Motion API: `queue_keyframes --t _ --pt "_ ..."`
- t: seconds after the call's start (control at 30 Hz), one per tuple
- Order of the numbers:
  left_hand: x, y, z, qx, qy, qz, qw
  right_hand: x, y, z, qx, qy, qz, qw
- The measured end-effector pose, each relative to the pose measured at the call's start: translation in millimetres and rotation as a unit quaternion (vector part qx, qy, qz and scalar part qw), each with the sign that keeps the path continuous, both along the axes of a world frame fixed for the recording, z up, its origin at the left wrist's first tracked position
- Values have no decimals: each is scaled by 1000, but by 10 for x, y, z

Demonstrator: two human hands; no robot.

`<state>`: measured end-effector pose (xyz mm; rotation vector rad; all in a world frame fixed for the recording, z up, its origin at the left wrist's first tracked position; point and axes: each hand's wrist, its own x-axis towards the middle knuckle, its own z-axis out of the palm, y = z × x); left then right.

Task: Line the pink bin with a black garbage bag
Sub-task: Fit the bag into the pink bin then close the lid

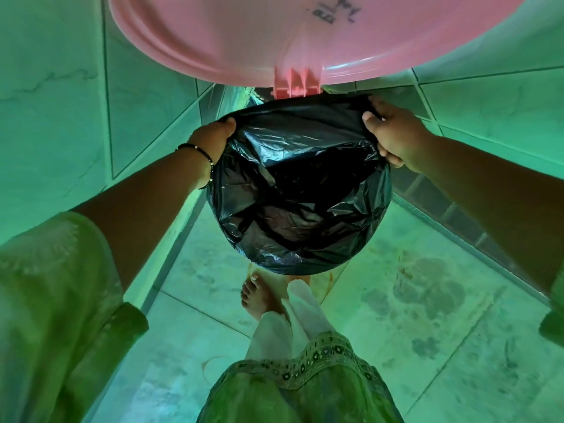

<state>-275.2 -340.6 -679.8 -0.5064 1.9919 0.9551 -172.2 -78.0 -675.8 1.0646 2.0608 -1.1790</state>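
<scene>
The pink bin's round lid (274, 35) stands raised open on its hinge (294, 83) at the top of the view. Below it a crinkled black garbage bag (299, 190) spreads across the bin's mouth and hides the rim and body. My left hand (213, 138) grips the bag's edge at the upper left, fingers curled over it. My right hand (393, 132) grips the bag's edge at the upper right, thumb on top and fingertips tucked under the plastic.
Tiled walls (61, 87) close in on the left and right, forming a narrow corner behind the bin. A marbled, stained floor (427, 285) lies below. My bare foot (259, 297) stands just in front of the bin.
</scene>
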Motion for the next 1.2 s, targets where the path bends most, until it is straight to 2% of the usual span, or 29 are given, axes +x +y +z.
queue_keyframes --t 0.13,0.3,0.43,0.53,0.6,0.67,0.7,0.77,0.83,0.9,1.0,1.1,1.2 --pt "21 -241 -186 0 -89 83 993 116 41 -156 14 -62 32 997" --pt "460 -539 -290 -17 -145 129 981 772 173 -354 -1 -147 58 987" --pt "732 -729 -301 -6 -124 202 971 1226 153 -427 22 -202 140 969" --pt "852 -736 -271 39 -75 241 967 1367 42 -403 15 -170 52 984" --pt "908 -790 -260 0 -11 163 987 1387 -69 -357 -29 -118 -68 990" --pt "968 -890 -264 -67 47 -12 997 1411 -202 -280 -92 -53 -195 975" --pt "995 -929 -258 -104 55 -104 988 1431 -263 -237 -114 -22 -256 960" --pt "1056 -996 -236 -150 21 -225 963 1462 -385 -120 -129 21 -352 927" --pt "1122 -1038 -212 -157 -27 -257 953 1479 -514 -10 -151 45 -425 891" --pt "1185 -1041 -162 -131 -51 -210 968 1500 -630 60 -171 61 -461 869" --pt "1255 -985 -68 -52 -127 -16 990 1539 -744 99 -153 67 -472 866" --pt "1340 -919 -40 -17 -165 51 985 1573 -773 82 -141 64 -500 852" --pt "1410 -847 -55 17 -199 87 976 1596 -736 15 -142 47 -492 858"
